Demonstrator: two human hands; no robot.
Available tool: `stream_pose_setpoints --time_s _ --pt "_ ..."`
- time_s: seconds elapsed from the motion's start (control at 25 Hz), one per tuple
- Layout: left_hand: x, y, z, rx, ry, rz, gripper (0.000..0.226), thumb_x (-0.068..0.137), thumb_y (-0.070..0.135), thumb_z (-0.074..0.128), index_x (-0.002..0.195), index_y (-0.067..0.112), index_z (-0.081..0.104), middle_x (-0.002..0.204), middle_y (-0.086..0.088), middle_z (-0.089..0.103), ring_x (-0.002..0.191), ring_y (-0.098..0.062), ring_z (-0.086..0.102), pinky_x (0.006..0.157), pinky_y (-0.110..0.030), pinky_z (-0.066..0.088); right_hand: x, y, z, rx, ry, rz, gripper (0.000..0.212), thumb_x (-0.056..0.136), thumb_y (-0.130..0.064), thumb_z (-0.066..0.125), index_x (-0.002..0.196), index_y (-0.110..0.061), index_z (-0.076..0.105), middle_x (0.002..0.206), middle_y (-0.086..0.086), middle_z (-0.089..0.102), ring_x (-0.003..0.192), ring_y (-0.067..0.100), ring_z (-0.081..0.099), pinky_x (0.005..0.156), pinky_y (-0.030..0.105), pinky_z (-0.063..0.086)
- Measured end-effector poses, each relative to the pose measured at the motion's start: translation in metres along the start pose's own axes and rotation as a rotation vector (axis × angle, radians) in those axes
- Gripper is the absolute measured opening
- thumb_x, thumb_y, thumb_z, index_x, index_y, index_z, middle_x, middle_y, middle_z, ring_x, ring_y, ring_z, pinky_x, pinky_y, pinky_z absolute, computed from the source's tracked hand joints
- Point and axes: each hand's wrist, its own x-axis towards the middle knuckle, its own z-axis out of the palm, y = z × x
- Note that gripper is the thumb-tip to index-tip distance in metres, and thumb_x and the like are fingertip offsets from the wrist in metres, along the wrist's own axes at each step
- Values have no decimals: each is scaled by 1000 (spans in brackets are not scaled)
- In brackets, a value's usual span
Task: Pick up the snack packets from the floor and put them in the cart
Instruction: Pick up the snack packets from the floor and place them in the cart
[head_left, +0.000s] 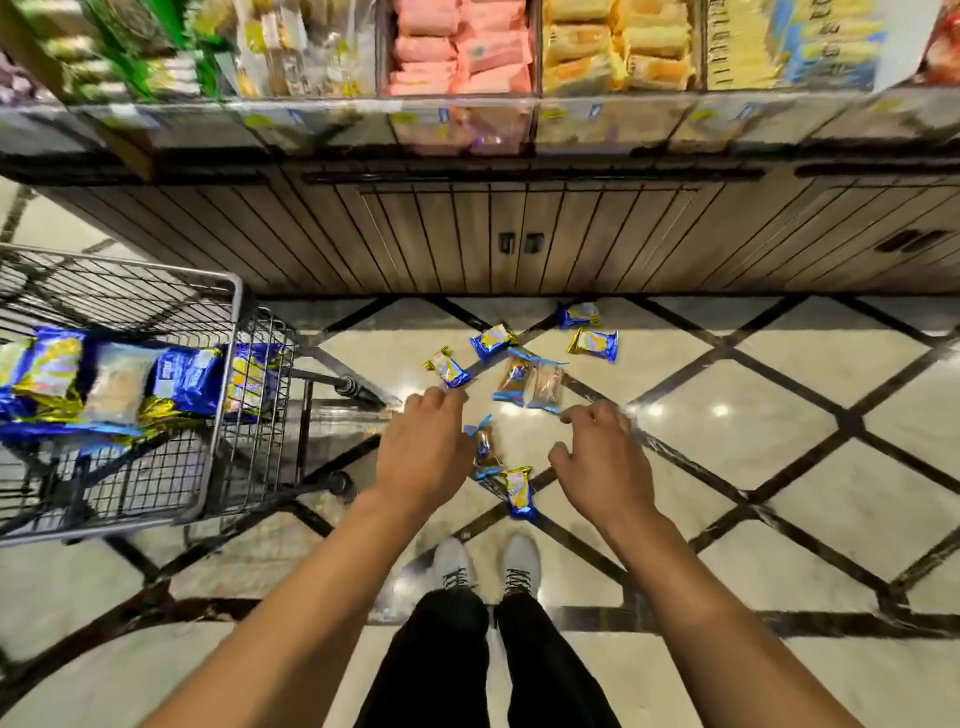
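Note:
Several small blue and gold snack packets lie scattered on the tiled floor, among them one (448, 368) just beyond my left hand (422, 451), one (520, 492) near my feet, and two clear-fronted ones (545, 385) side by side. Both hands hang palm down above the packets with loosely curled fingers and hold nothing. My right hand (602, 460) hovers right of a brown packet (487, 446). The wire cart (236, 358) stands at the left with several larger blue snack bags (187, 378) inside.
A wooden slatted cabinet (467, 239) runs along the far side, below shelves of packaged snacks (467, 52). My two shoes (488, 564) stand on the floor just behind the nearest packets. Marble floor with dark diagonal lines stretches to the right.

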Motion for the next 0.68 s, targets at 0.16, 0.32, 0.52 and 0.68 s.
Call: stream_pose_setpoints --time_s 0.16,0.32,0.52,0.68 --pt "27 -8 66 -71 -70 -58 47 93 28 53 138 17 45 128 -9 51 119 -32 47 91 -44 46 22 31 60 -7 -62 12 37 90 -29 53 125 -17 58 121 6 52 114 26 49 83 39 50" --pt "66 -31 151 -118 -86 -135 49 94 30 53 141 20 41 132 -8 46 123 -30 43 95 -42 43 53 53 150 -24 -126 24 37 89 -30 54 125 -20 56 122 4 51 114 25 48 84 39 50" --pt "121 -79 288 -99 -81 -99 56 91 31 58 142 16 40 132 -10 45 121 -32 45 92 -45 45 101 86 283 -26 -199 40 41 93 -32 53 132 -22 48 130 2 45 122 24 43 92 38 48" --pt "167 -114 393 -89 -85 -120 58 91 31 56 143 14 38 133 -13 45 119 -34 45 95 -45 42 137 118 390 -81 -210 35 44 93 -33 51 136 -23 45 130 1 44 122 22 43 90 36 48"
